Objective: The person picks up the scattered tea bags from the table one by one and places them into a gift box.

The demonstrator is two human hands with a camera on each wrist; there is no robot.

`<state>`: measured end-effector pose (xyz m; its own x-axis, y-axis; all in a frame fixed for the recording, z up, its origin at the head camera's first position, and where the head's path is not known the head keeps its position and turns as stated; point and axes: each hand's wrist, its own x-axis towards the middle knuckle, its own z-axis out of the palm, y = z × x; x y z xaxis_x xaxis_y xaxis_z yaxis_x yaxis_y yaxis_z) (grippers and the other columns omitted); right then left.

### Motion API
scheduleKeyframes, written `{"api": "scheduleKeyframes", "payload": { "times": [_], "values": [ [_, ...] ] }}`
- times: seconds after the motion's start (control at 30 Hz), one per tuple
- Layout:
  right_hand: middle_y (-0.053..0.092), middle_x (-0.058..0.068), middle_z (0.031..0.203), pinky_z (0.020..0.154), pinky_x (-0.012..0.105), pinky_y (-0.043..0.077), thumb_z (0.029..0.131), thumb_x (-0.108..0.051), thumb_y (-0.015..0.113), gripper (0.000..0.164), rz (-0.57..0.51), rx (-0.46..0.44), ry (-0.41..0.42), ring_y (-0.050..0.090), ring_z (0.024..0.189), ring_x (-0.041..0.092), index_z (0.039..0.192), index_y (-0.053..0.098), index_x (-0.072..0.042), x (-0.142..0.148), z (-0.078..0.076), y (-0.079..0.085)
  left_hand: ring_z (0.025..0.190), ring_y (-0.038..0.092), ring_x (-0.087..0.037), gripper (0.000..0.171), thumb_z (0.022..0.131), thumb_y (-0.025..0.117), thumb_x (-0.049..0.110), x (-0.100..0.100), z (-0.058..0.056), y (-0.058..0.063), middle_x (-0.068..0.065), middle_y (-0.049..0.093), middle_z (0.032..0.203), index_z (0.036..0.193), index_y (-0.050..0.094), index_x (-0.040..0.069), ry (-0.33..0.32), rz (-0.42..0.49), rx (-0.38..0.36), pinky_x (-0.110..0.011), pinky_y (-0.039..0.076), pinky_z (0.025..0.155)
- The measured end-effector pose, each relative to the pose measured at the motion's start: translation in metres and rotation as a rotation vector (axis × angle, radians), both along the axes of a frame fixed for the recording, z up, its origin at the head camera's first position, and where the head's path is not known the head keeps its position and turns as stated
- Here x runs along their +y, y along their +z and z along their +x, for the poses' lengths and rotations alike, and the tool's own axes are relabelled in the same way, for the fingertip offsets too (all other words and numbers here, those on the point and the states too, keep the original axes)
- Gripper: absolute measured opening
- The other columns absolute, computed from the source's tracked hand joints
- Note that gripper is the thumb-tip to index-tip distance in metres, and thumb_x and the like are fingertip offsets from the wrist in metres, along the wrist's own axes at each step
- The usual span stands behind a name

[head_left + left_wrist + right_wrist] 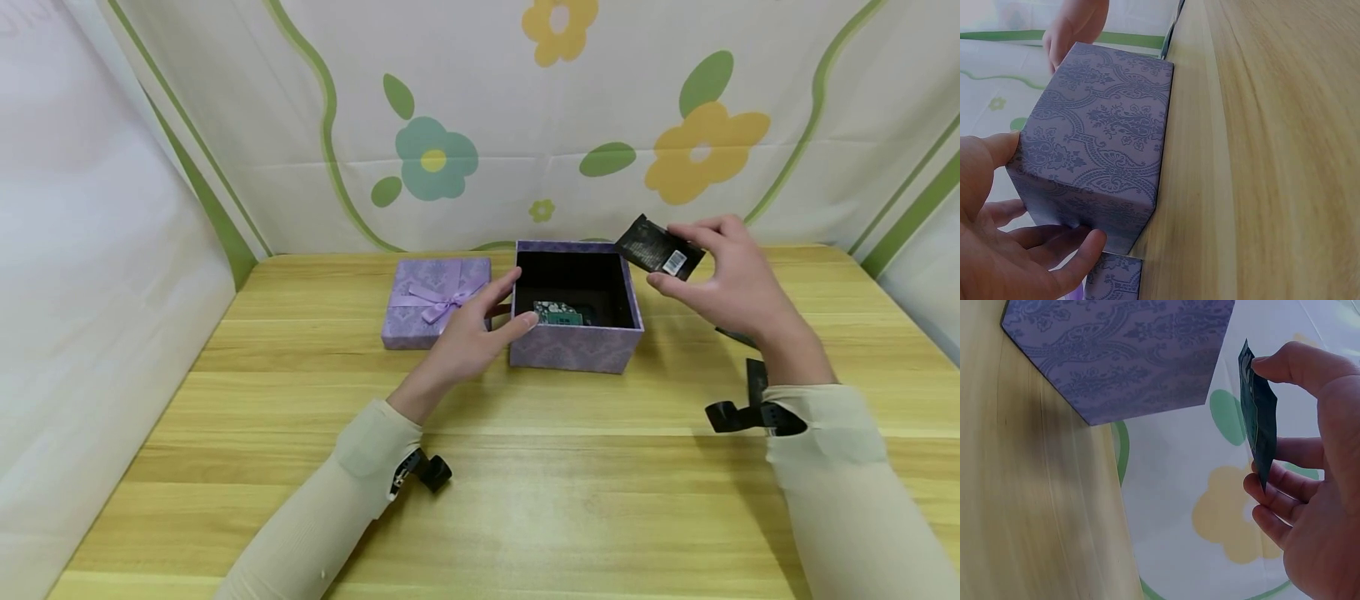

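Note:
A purple patterned gift box [577,350] stands uncovered on the table. My left hand [474,335] rests at its near left corner, thumb at the front rim and relaxed fingers along the left side; the left wrist view shows these fingers [1063,247] against the box. Up beside the box's right rim, my right hand [731,279] pinches a flat black packet [651,248] with a white barcode label between thumb and fingers. In the right wrist view the packet [1257,415] is seen edge-on. Inside the box lies a green-and-white printed item [558,314], partly hidden by the front wall.
The matching purple lid [408,321], tied with a lilac ribbon bow, lies left of the box. Another dark flat item [756,379] lies on the table, partly behind my right wrist. A white curtain [510,108] with printed flowers hangs behind the table.

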<state>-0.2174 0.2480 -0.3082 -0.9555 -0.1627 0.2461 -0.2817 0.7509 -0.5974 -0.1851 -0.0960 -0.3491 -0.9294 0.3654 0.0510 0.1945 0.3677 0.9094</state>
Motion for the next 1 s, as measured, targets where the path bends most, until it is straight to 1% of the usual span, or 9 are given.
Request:
{"api": "scheduleKeyframes", "payload": {
  "times": [0.1,0.3,0.47,0.67,0.9,1.0],
  "values": [
    [0.042,0.023,0.148,0.107,0.061,0.034,0.092,-0.034,0.081,0.076,-0.001,0.013,0.016,0.043,0.135,0.045,0.157,0.052,-0.008,-0.006,0.001,0.001,0.153,0.047,-0.029,0.073,0.105,0.065,0.042,0.0,0.0,0.0,0.002,0.035,0.174,0.169,0.031,0.03,0.0,0.001,-0.001,-0.054,0.036,0.127],
    [0.045,0.024,0.145,0.104,0.061,0.036,0.091,-0.029,0.083,0.073,0.008,0.064,0.068,0.045,0.132,0.045,0.154,0.056,-0.004,-0.018,0.003,0.002,0.153,0.047,-0.028,0.072,0.105,0.065,0.043,0.0,0.0,0.001,0.002,0.035,0.173,0.168,0.031,0.035,0.0,-0.002,-0.006,-0.054,0.035,0.128],
    [0.046,0.024,0.146,0.106,0.061,0.037,0.088,-0.023,0.085,0.073,0.014,0.109,0.113,0.045,0.133,0.045,0.152,0.057,-0.003,-0.03,0.005,0.0,0.153,0.047,-0.03,0.072,0.106,0.065,0.042,0.0,-0.001,0.0,0.002,0.035,0.174,0.169,0.031,0.033,-0.006,-0.002,0.005,-0.055,0.035,0.128],
    [0.045,0.023,0.15,0.107,0.063,0.038,0.089,-0.023,0.085,0.074,0.025,0.11,0.154,0.044,0.135,0.043,0.154,0.055,-0.004,-0.042,0.007,-0.002,0.154,0.046,-0.029,0.072,0.106,0.065,0.042,0.0,-0.001,0.001,0.001,0.035,0.174,0.169,0.031,0.032,-0.005,-0.006,0.006,-0.054,0.036,0.128],
    [0.049,0.022,0.146,0.105,0.063,0.04,0.087,-0.022,0.086,0.072,0.042,0.137,0.202,0.048,0.132,0.042,0.151,0.058,-0.002,-0.052,0.007,-0.006,0.154,0.046,-0.029,0.073,0.106,0.065,0.043,0.0,-0.001,0.0,0.002,0.035,0.174,0.169,0.031,0.03,-0.001,-0.01,-0.003,-0.054,0.035,0.128],
    [0.049,0.021,0.147,0.106,0.063,0.04,0.087,-0.023,0.087,0.073,0.052,0.133,0.213,0.048,0.133,0.041,0.151,0.058,-0.002,-0.055,0.006,-0.008,0.153,0.047,-0.029,0.074,0.105,0.065,0.043,0.0,-0.001,0.001,0.001,0.035,0.174,0.169,0.03,0.029,0.002,-0.01,-0.007,-0.055,0.036,0.127]
  ]
}}
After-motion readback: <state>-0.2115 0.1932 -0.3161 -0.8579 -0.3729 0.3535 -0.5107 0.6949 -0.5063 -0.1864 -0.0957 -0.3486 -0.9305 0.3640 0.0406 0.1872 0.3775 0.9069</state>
